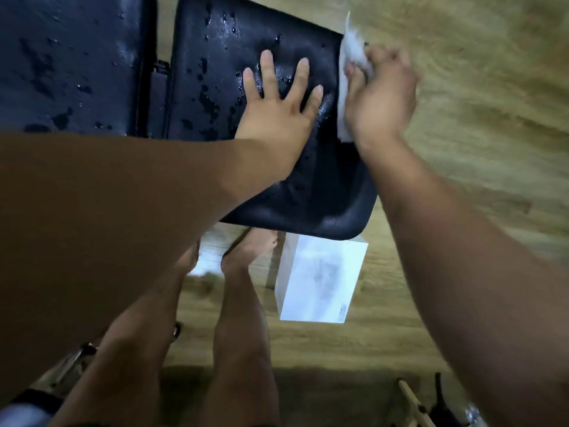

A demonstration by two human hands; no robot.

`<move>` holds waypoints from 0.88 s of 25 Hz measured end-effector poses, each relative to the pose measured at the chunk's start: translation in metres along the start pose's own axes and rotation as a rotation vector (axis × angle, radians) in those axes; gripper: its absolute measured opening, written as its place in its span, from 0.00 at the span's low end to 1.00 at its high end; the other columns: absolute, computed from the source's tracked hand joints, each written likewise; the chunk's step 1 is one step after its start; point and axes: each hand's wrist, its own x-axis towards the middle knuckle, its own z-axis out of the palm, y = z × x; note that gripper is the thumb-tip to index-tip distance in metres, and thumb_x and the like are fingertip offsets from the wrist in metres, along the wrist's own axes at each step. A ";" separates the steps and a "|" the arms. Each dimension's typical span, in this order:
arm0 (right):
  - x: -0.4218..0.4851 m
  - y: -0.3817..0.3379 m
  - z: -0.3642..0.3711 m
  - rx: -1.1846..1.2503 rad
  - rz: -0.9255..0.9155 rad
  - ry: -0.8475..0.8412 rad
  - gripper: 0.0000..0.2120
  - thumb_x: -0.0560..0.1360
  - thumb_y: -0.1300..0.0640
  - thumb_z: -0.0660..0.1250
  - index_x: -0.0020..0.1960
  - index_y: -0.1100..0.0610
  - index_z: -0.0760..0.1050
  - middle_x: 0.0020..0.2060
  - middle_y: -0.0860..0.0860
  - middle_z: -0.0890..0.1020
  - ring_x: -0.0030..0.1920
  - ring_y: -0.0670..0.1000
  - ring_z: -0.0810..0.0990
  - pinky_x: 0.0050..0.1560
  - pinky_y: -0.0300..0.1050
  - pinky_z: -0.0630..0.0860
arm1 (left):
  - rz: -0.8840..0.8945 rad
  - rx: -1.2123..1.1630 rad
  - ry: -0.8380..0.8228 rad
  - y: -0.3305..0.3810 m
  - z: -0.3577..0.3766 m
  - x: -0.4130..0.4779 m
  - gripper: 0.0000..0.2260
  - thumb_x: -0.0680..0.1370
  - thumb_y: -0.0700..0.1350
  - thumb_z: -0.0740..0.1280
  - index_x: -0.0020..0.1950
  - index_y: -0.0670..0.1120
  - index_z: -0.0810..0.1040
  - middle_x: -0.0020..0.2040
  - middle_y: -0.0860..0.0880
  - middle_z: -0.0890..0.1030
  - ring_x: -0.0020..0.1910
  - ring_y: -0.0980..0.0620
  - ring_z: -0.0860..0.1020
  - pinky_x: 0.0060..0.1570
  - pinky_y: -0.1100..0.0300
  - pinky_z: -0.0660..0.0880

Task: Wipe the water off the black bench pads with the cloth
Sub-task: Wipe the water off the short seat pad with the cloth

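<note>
Two black bench pads lie side by side with a narrow gap between them. The right pad (pixel 221 57) carries many water drops. The left pad (pixel 70 63) is also spotted with water. My left hand (pixel 277 103) lies flat on the right pad with its fingers spread. My right hand (pixel 380 100) grips a white cloth (pixel 351 50) at the pad's right edge; it is blurred.
A wooden floor (pixel 477 87) surrounds the bench. A white box (pixel 320 278) lies on the floor below the right pad's near corner. My bare legs and feet (pixel 243 257) stand beside it. Metal parts show at the bottom left and dark objects at the bottom right.
</note>
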 end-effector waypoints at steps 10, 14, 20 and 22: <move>-0.114 0.011 -0.004 0.094 0.040 0.016 0.13 0.73 0.51 0.61 0.52 0.51 0.80 0.47 0.54 0.77 0.44 0.56 0.78 0.47 0.59 0.77 | -0.002 -0.031 0.031 -0.001 0.003 0.004 0.57 0.66 0.47 0.80 0.79 0.49 0.40 0.79 0.41 0.36 0.73 0.24 0.41 0.71 0.29 0.49; 0.017 -0.010 0.001 -0.024 -0.013 0.066 0.13 0.76 0.49 0.60 0.56 0.49 0.78 0.57 0.52 0.77 0.55 0.54 0.77 0.57 0.53 0.74 | 0.008 -0.040 0.046 -0.001 0.002 0.001 0.58 0.65 0.52 0.80 0.80 0.49 0.40 0.79 0.42 0.37 0.74 0.24 0.42 0.71 0.29 0.49; -0.182 0.033 0.009 0.142 -0.015 0.015 0.11 0.75 0.56 0.63 0.55 0.54 0.80 0.48 0.55 0.76 0.46 0.58 0.76 0.44 0.55 0.74 | 0.008 -0.019 0.078 -0.002 0.007 0.003 0.55 0.67 0.48 0.78 0.80 0.49 0.41 0.79 0.40 0.37 0.73 0.23 0.42 0.71 0.29 0.50; -0.263 0.043 0.001 0.223 -0.018 -0.157 0.14 0.74 0.56 0.61 0.57 0.54 0.80 0.48 0.54 0.76 0.47 0.56 0.77 0.44 0.53 0.74 | 0.012 0.006 0.088 -0.002 0.009 0.004 0.55 0.67 0.49 0.78 0.79 0.49 0.40 0.79 0.40 0.37 0.73 0.23 0.42 0.71 0.29 0.50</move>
